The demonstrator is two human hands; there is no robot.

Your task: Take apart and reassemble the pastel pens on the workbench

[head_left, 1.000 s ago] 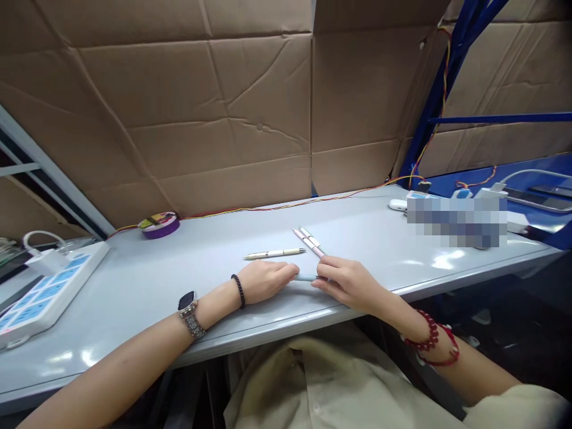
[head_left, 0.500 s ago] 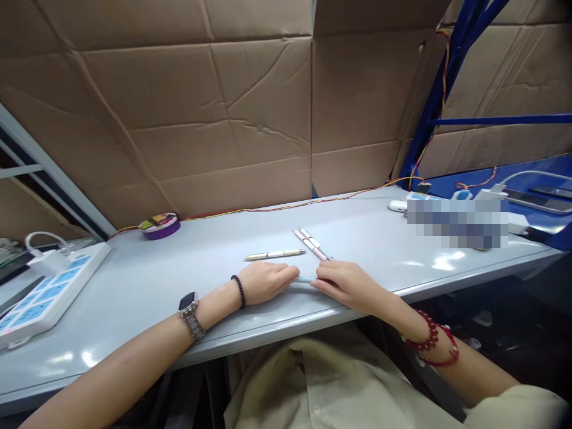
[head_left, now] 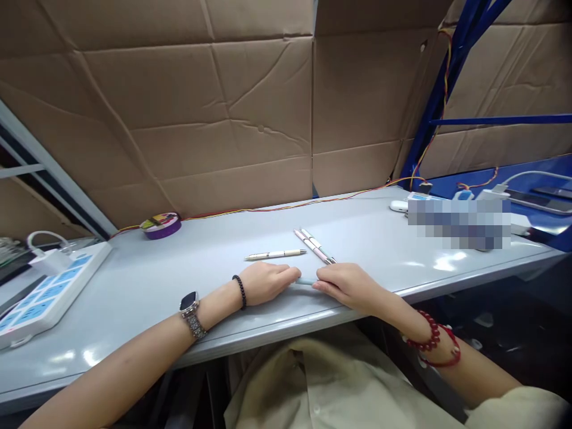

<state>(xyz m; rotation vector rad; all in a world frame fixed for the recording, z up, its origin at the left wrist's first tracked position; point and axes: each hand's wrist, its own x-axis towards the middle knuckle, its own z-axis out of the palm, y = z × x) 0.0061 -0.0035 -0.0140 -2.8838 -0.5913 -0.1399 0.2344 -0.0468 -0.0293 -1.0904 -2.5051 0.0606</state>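
Note:
A light blue pen (head_left: 305, 281) spans the gap between my two hands, low over the table near its front edge. My left hand (head_left: 268, 282) is closed on the pen's left end, and my right hand (head_left: 342, 282) pinches its right end. Both ends are hidden by the fingers. Just beyond my left hand lies a cream pen (head_left: 274, 254), roughly level. Two more pens, one pinkish (head_left: 311, 244) and one whitish (head_left: 313, 239), lie slanted side by side, their lower ends close to my right hand's fingers.
A purple round tin (head_left: 161, 227) sits at the back left of the grey table (head_left: 214, 232). Power strips stand at the left (head_left: 58, 289) and back right. Thin wires run along the cardboard wall (head_left: 223, 131). A white device (head_left: 398, 206) lies at the right.
Hardly anything differs. My right hand has shifted very slightly down and right, showing a little more of the slanted pens' ends. Both hands keep their hold on the light blue pen.

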